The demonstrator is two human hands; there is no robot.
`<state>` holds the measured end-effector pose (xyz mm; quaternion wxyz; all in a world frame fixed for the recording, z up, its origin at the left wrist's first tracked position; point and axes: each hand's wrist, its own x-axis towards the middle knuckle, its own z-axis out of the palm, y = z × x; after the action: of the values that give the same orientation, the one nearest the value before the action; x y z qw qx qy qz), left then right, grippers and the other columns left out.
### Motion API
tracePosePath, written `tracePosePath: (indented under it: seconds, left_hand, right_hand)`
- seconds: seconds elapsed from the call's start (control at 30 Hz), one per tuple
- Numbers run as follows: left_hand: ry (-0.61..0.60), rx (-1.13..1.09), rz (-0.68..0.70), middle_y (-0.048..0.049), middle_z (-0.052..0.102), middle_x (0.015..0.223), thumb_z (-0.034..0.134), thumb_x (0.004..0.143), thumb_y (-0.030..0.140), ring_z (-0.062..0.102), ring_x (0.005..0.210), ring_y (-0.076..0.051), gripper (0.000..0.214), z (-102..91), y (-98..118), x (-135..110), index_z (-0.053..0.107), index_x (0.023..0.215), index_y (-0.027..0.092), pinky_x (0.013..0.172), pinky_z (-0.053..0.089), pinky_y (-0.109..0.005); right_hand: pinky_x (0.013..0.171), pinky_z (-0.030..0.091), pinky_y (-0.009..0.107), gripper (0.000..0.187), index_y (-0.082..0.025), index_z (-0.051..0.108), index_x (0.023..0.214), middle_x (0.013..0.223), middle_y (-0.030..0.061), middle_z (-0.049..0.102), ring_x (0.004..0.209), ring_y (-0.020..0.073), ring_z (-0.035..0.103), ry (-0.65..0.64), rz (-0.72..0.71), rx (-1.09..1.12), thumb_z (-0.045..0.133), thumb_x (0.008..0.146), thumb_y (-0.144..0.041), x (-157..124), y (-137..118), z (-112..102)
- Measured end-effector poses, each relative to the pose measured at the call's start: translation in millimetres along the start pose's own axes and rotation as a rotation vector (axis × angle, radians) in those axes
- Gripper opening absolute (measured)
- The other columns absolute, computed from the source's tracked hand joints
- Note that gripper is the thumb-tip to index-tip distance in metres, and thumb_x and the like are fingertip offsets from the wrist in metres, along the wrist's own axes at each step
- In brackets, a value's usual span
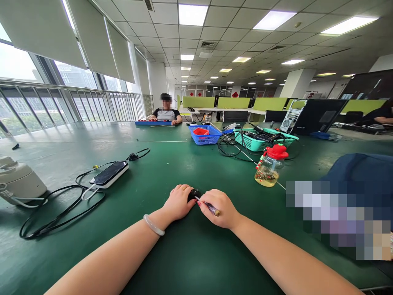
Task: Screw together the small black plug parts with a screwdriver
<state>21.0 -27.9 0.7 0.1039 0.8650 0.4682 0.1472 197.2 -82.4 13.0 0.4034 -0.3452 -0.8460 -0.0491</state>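
My left hand [178, 201] is curled around a small black object [193, 194] that rests on the green table [190, 250]. A pale bangle sits on that wrist. My right hand [218, 208] is closed on a thin pen-like tool [210, 207], whose tip points at the black object. Both hands meet near the middle of the table, close to me. Most of the black object is hidden by my fingers.
A white power bank [109, 174] with black cables lies to the left, next to a white appliance [18, 181]. A clear bottle with a red lid [271, 165] stands right. Blue basket [205, 134] and teal basket [260, 140] sit farther back. A person [166, 110] sits at the far end.
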Motion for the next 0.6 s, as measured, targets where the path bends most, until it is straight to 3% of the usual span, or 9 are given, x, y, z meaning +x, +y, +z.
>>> tracePosePath:
  seconds: [0.33, 0.6]
  left_hand:
    - [0.003, 0.003, 0.009, -0.0063, 0.057, 0.128, 0.051, 0.086, 0.036, 0.047, 0.122, -0.026, 0.036, 0.9, -0.6, 0.6, 0.056, 0.119, 0.024, 0.105, 0.037, -0.042]
    - [0.026, 0.007, 0.034, -0.0066, 0.058, 0.126, 0.049, 0.088, 0.039, 0.047, 0.121, -0.026, 0.036, 3.6, -3.3, 0.8, 0.055, 0.119, 0.023, 0.105, 0.038, -0.042]
  right_hand:
    - [0.056, 0.034, 0.027, 0.023, -0.021, 0.051, 0.065, 0.055, -0.0017, 0.051, 0.051, 0.0123, 0.043, 0.03, 0.016, 0.032, 0.046, 0.088, -0.022, -0.1, -0.3, 0.1]
    - [0.057, 0.036, 0.026, 0.029, -0.021, 0.049, 0.063, 0.057, -0.0012, 0.053, 0.053, 0.0126, 0.048, 0.057, 0.181, 0.064, 0.042, 0.091, -0.025, 0.8, 0.9, -0.3]
